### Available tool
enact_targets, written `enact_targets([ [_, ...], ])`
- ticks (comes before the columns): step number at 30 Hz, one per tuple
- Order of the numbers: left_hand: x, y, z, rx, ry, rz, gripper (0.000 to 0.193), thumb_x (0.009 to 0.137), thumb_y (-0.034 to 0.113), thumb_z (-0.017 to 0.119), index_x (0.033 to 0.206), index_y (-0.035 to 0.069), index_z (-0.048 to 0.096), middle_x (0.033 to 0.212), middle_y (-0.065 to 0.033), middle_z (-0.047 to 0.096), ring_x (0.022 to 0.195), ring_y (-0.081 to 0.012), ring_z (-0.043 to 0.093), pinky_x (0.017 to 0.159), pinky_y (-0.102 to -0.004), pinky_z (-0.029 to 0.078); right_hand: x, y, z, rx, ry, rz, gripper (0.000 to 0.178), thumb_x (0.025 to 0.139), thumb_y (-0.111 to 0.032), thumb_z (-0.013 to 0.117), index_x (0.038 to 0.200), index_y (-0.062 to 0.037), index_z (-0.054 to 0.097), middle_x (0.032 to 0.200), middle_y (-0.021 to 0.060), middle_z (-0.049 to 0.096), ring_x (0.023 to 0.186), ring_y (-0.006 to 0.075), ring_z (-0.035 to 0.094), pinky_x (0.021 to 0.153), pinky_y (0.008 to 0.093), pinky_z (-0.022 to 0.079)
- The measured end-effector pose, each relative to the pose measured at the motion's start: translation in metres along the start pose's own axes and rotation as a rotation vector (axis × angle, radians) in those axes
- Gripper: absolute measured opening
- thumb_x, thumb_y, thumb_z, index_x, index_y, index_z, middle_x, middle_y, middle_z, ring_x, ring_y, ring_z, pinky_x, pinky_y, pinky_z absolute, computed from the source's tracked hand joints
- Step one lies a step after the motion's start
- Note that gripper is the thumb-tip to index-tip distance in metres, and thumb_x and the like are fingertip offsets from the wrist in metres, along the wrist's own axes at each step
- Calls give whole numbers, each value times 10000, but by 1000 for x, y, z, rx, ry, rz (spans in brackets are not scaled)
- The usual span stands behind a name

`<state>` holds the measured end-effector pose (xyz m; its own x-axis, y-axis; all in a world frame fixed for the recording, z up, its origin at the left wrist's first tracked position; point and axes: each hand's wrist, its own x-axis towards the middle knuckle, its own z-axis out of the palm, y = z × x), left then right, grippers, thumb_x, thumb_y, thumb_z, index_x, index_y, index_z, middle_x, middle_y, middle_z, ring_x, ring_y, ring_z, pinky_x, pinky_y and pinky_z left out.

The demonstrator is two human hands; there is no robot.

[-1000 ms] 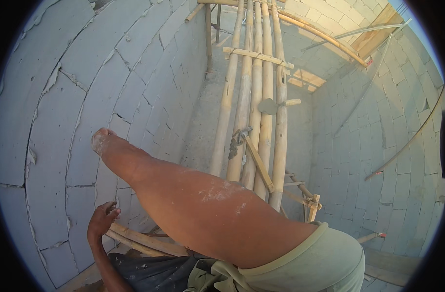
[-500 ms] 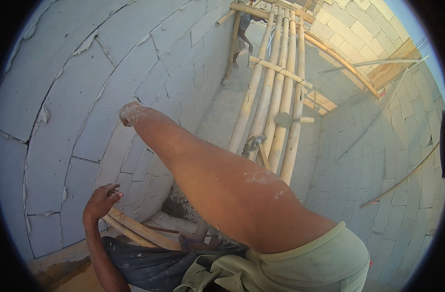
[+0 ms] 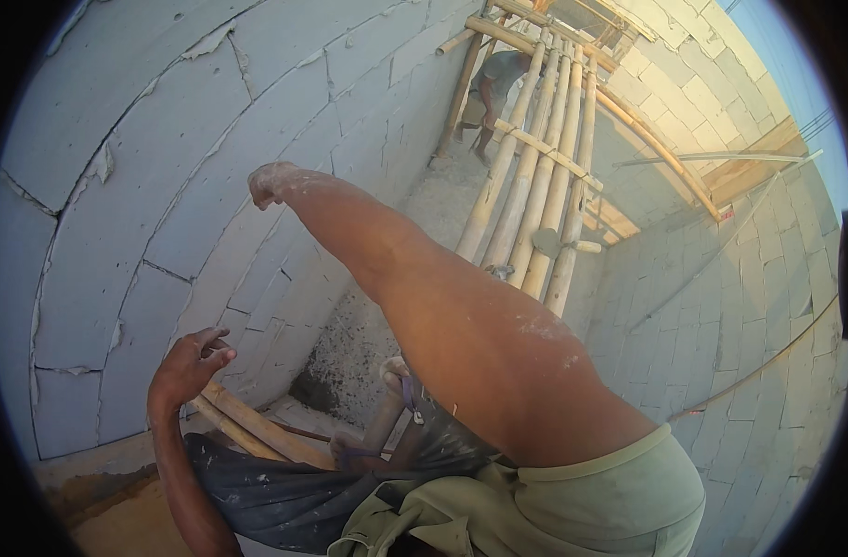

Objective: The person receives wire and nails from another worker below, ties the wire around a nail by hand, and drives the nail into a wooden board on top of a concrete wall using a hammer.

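Note:
My right arm reaches across the view to the grey block wall (image 3: 192, 139) on the left. My right hand (image 3: 273, 184), dusted with pale mortar, is curled closed close to the wall's face; whatever it may hold is hidden. Lower down, my left hand (image 3: 190, 367) hovers near the same wall with bent fingers and the thumb apart, nothing visible in it. Pale mortar lines the joints between the blocks. A trowel (image 3: 546, 243) with a grey blade and wooden handle lies on the bamboo poles, beyond my right arm.
Bamboo scaffold poles (image 3: 526, 209) run away from me, tied by a crosspiece (image 3: 549, 153). Another person (image 3: 498, 84) bends over beside the far end. My sandalled feet (image 3: 354, 452) rest near lower poles (image 3: 261, 427). A second block wall (image 3: 721, 306) stands to the right.
The view has shifted, so the scaffold sits farther right and lower. My right hand stays closed by the wall, my left stays bent. More of the other person shows.

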<state>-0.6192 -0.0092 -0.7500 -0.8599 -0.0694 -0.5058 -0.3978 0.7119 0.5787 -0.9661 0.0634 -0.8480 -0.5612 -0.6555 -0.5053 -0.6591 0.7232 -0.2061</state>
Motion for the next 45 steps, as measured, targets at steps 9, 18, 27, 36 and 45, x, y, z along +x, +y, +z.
enact_targets([
  [9, -7, -6, -4, 17, -9, 11, 533, 947, 294, 684, 1341, -56, 599, 1113, -219, 719, 1055, -314, 685, 934, -392, 514, -44, -44, -34, -94, -32, -259, 327, 925, -268, 648, 1119, -13, 716, 1088, 160, 738, 893, 288, 723, 801, 460, 570],
  [18, -20, -10, -2, 52, 13, 38, 564, 931, 344, 697, 1337, -36, 606, 1131, -233, 715, 1006, -326, 697, 896, -414, 523, -158, -52, 36, -427, -225, -677, 247, 923, -275, 649, 1065, -84, 714, 994, 143, 726, 988, 351, 688, 844, 495, 540],
  [27, -46, -2, 12, 160, 97, 142, 550, 915, 341, 708, 1338, 2, 616, 1238, -224, 678, 1047, -365, 669, 952, -414, 500, -171, 77, 136, -132, -317, -411, 325, 943, -322, 659, 1167, -90, 700, 1079, 159, 721, 1047, 355, 677, 896, 481, 523],
  [36, -32, 17, 16, 197, 13, 34, 541, 897, 286, 729, 1334, -10, 612, 1254, -224, 668, 1023, -353, 669, 945, -418, 502, -163, 210, 200, 730, 14, 103, 369, 937, -299, 665, 1182, -23, 673, 961, 112, 697, 854, 192, 658, 707, 350, 536],
  [45, -23, 10, 16, 226, 7, -12, 543, 909, 299, 709, 1332, -27, 610, 1222, -236, 674, 1012, -355, 669, 935, -437, 502, -101, 307, 240, 1325, 432, 344, 487, 988, -384, 624, 1278, 6, 599, 1121, 107, 629, 979, 256, 655, 791, 390, 556],
])
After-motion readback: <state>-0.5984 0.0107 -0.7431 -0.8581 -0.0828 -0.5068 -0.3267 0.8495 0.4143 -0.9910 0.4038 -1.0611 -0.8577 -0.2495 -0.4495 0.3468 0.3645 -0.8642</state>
